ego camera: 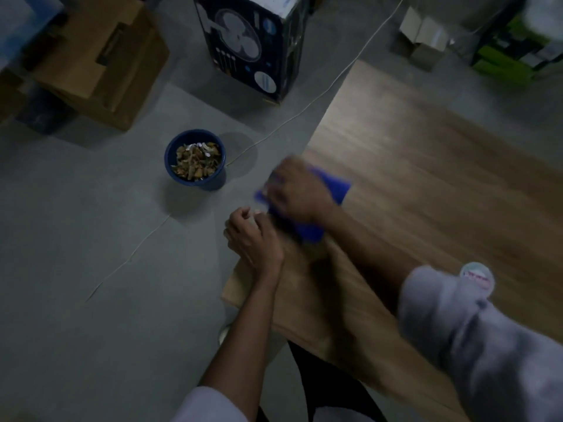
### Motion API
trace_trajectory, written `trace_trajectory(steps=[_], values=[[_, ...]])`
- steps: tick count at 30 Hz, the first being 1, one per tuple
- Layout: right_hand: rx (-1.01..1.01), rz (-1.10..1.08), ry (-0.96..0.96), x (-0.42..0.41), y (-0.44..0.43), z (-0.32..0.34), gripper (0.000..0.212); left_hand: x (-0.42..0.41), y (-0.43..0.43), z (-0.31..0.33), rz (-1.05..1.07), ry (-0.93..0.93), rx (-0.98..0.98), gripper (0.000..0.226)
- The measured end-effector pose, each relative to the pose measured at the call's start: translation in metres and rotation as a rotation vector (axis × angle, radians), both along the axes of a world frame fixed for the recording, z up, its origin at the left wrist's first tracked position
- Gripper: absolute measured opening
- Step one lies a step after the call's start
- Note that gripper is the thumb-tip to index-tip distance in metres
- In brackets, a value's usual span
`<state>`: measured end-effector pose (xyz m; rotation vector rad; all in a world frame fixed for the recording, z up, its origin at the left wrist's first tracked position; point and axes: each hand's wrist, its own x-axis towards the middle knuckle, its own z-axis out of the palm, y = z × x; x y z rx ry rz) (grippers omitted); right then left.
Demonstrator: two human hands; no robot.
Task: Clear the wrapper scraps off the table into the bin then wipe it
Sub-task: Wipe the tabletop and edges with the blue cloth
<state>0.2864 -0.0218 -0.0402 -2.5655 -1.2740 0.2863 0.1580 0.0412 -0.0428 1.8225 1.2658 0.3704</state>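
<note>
A blue cloth [335,190] lies at the left edge of the wooden table [426,166]. My right hand [297,190] sits on top of it and grips it; the hand is motion-blurred. My left hand [253,236] hovers just off the table edge beside the cloth, its fingers curled inward; I cannot see anything inside it. On the floor to the left stands a blue bin [170,153] holding several brown and white wrapper scraps [196,161]. No scraps show on the visible tabletop.
A thin white cable [304,111] runs across the grey floor past the bin. A dark fan box [253,47] stands behind the bin, and cardboard boxes [97,62] sit at the far left. A round white lid [476,277] rests on the table near my right sleeve.
</note>
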Motion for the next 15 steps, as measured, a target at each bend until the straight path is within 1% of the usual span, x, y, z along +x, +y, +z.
trace_trajectory(steps=[1,2,3,4,6,7,10,13,15], values=[[0.029,0.109,0.050,-0.028,-0.006,0.001,0.029,0.008,-0.001,0.004,0.020,-0.011,0.028,0.026],[0.074,0.169,0.058,-0.045,-0.014,0.000,0.029,0.020,-0.002,0.008,0.013,-0.016,0.094,0.025],[0.135,0.208,0.014,-0.052,-0.021,-0.002,0.035,0.029,-0.002,0.009,-0.015,-0.026,0.175,0.022],[0.183,0.248,-0.034,-0.043,-0.024,-0.005,0.039,0.041,-0.003,0.011,-0.057,-0.051,0.251,0.019],[0.223,0.262,-0.089,-0.006,-0.026,-0.012,0.034,0.063,-0.005,0.012,-0.166,-0.118,0.343,0.016],[0.209,0.232,-0.102,0.020,-0.025,-0.015,0.029,0.076,-0.008,0.010,-0.207,-0.140,0.370,0.016],[0.052,0.055,-0.122,0.106,-0.029,-0.017,0.039,0.113,-0.021,-0.002,-0.257,-0.158,0.377,0.015],[0.059,-0.156,-0.220,0.182,-0.043,-0.020,0.043,0.152,-0.038,-0.008,-0.279,-0.173,0.300,0.018],[0.055,-0.275,-0.243,0.213,-0.043,-0.019,0.045,0.181,-0.043,-0.007,-0.261,-0.213,0.228,0.019]])
